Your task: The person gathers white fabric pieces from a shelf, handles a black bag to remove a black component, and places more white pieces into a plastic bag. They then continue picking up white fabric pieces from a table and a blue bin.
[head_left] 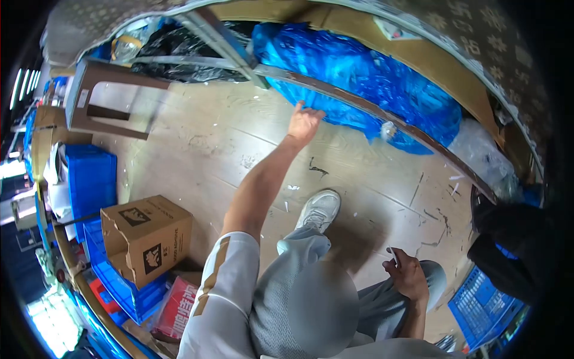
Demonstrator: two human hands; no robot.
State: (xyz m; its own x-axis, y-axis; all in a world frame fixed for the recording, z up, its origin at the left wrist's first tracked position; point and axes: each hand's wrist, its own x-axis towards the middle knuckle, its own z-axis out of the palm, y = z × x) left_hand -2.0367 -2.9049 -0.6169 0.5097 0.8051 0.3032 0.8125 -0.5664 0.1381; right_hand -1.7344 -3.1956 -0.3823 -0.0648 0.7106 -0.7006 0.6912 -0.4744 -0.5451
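Stretched forward, my left hand [305,124] is at the lower edge of a large crumpled blue plastic bag [359,69] beneath the table. Its fingers look closed on the bag's edge; the fingertips are partly hidden. Near my right knee, my right hand [409,276] is closed with a thin whitish stick [393,257] pinched between the fingers. What kind of stick it is, I cannot make out. A metal rail [353,99] of the table frame runs across the front of the blue bag.
An open cardboard box [146,239] rests on a blue crate [95,254] at left, near a brown stool-like frame [89,102]. Black plastic [191,51] lies under the table. A blue basket [481,308] stands at right, beside dark cloth [508,245]. Scraps litter the floor [221,143].
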